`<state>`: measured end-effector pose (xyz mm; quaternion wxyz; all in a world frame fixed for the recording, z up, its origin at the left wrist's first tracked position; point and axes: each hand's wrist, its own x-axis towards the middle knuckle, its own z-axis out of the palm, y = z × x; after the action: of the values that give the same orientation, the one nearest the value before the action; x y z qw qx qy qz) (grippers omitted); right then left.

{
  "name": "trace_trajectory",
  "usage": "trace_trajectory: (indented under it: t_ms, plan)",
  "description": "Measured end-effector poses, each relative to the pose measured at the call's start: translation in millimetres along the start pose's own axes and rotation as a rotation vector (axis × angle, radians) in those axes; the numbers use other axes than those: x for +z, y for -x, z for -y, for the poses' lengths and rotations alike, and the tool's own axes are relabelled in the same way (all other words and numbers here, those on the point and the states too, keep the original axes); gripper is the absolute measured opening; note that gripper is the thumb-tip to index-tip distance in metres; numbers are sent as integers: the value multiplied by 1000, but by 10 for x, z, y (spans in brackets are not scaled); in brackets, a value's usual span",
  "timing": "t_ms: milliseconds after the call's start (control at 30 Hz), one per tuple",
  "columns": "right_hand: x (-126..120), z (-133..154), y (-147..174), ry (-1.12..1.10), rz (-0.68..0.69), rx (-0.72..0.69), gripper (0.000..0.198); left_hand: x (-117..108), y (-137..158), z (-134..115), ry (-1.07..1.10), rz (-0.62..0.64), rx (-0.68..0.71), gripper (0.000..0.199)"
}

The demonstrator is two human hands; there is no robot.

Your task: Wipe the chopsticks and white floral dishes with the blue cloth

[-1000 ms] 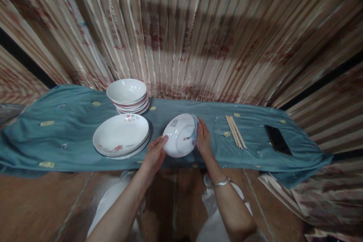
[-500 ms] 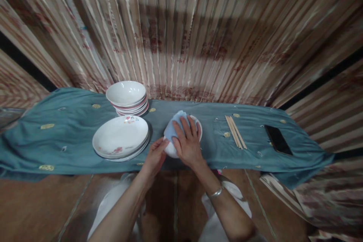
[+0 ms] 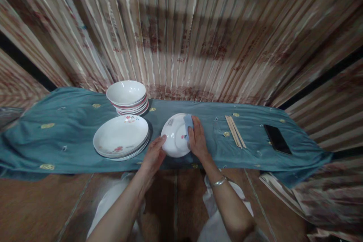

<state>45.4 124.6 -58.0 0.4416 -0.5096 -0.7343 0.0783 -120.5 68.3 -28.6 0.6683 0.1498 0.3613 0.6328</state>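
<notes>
A round white plate (image 3: 173,141) is held up over the cloth-covered table, with what looks like its underside, with a ring and small printed marks, facing me. My left hand (image 3: 154,153) grips its left edge, thumb on the near face and fingers behind. My right hand (image 3: 197,138) is closed around the right edge, pressing a folded light blue cloth (image 3: 188,121) against it. Part of the cloth and the right rim are hidden by the right hand.
Left of the hands is a stack of oval floral plates (image 3: 121,136). Behind them stands a stack of white bowls (image 3: 126,92) with red bands. Several wooden chopsticks (image 3: 235,131) and a black phone (image 3: 277,139) lie on the right of the green tablecloth (image 3: 70,121). A pleated curtain (image 3: 181,38) hangs behind.
My right hand has slid with the blue cloth from across the plate's face to its right edge. More of the white surface and its marks now shows. The left hand keeps its grip.
</notes>
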Motion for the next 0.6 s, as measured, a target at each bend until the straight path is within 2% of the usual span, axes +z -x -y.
trace_trajectory:
  t_ms: [233, 600]
  plan:
    - [172, -34, 244, 24, 44, 44, 56, -12, -25, -27, 43, -75, -50, 23]
    - [119, 124, 531, 160, 77, -165, 56, -45, -108, 2, 45, -62, -36, 31]
